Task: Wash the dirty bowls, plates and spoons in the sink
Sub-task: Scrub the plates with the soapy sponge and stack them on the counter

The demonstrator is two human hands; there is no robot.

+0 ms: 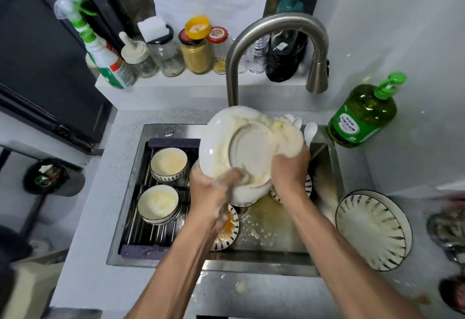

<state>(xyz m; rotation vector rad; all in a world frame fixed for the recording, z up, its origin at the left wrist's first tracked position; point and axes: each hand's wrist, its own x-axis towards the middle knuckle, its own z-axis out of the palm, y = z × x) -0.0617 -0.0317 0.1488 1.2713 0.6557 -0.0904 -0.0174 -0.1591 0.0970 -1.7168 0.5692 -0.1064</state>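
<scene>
I gripped the soapy white plate (241, 147) at centre frame with my left hand (214, 190), tilted over the sink (324, 165); my right hand (289, 167) clutched a foamy sponge (289, 137) against it. Two bowls (169, 164) sat on the rack (141, 228) at left, one striped plate (372, 228) on the counter (88, 218) at right.

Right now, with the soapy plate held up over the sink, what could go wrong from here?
1. The white plate is coated in suds and tilted; it could slip from the left hand onto the striped dishes below and chip.
2. The right hand scrubs with a foamy sponge close to the white spoons at the sink's back edge and might knock them in.
</scene>
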